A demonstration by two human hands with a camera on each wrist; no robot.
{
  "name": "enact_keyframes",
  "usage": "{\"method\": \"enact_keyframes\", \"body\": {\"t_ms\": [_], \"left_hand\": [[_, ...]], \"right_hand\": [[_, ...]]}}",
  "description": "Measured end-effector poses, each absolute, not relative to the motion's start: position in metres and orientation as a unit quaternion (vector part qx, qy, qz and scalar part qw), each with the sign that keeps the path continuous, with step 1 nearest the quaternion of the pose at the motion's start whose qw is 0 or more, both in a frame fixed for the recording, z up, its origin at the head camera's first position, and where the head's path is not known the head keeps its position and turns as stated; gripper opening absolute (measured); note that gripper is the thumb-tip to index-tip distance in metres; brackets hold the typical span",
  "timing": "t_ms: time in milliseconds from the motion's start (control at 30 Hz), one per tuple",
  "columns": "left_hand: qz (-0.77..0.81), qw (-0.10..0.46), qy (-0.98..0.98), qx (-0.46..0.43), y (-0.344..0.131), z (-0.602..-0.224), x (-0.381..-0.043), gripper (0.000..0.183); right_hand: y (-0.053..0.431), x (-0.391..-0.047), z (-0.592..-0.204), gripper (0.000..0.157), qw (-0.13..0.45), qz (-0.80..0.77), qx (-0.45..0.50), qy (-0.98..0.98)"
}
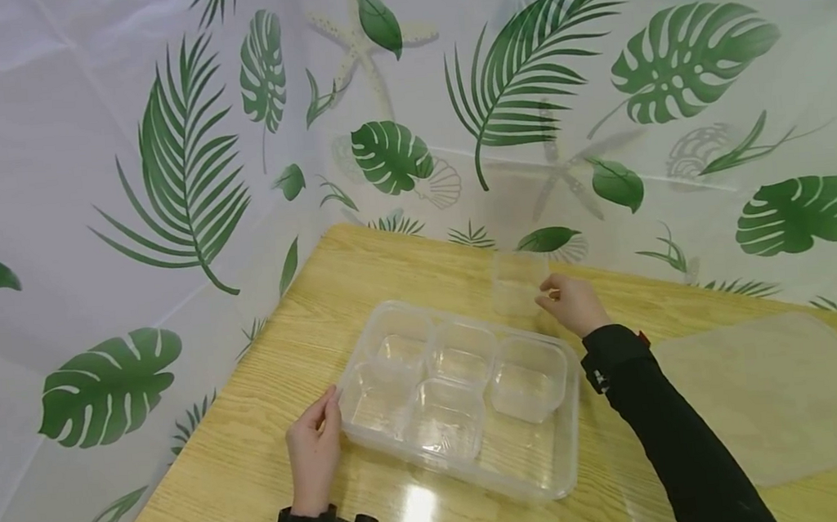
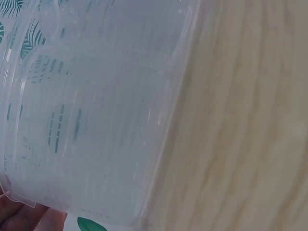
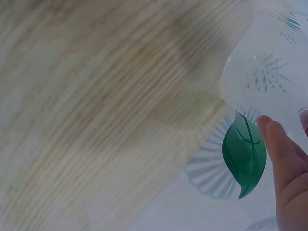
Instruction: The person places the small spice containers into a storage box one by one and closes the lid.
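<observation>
A large clear plastic box (image 1: pixel 568 479) lies on the wooden table, with several small clear containers (image 1: pixel 446 423) side by side inside it. Its bare floor shows at the front right. At the box's left end, my left hand (image 1: pixel 317 449) pinches the rim; in the left wrist view its fingers (image 2: pixel 24 219) are partly hidden beneath the rim. Behind the box stands another small clear container (image 1: pixel 512 282). My right hand (image 1: pixel 573 302) holds that container by its right wall, with fingers (image 3: pixel 279 144) on the outside and the thumb barely visible through the plastic.
A flat, translucent rectangular sheet or lid (image 1: pixel 783 396) lies on the table (image 1: pixel 214 474) to the right, beside my right sleeve. White curtains (image 1: pixel 565 159) printed with green leaves hang along the table's back and left edges.
</observation>
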State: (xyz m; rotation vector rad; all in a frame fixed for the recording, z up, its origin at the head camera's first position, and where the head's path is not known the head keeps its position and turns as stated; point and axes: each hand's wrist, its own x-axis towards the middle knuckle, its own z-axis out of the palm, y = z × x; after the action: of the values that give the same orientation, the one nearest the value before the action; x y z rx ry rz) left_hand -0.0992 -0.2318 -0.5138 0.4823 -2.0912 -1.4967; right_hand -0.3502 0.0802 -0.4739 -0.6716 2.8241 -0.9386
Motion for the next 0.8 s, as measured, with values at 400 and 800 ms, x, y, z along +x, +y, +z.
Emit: {"method": "enact_keyframes", "body": {"t_ms": [400,800], "left_hand": [[-0.575,0.257,-0.758,0.167,-0.229,-0.513,-0.098,0.034],[-0.560,0.265,-0.767,0.169,-0.230,-0.515,-0.098,0.034]], "right_hand": [[0.092,-0.339,-0.473,0.021,0.007,-0.304,-0.227,0.925],[0.104,-0.298,-0.450,0.023,-0.105,-0.308,-0.224,0.918]]}}
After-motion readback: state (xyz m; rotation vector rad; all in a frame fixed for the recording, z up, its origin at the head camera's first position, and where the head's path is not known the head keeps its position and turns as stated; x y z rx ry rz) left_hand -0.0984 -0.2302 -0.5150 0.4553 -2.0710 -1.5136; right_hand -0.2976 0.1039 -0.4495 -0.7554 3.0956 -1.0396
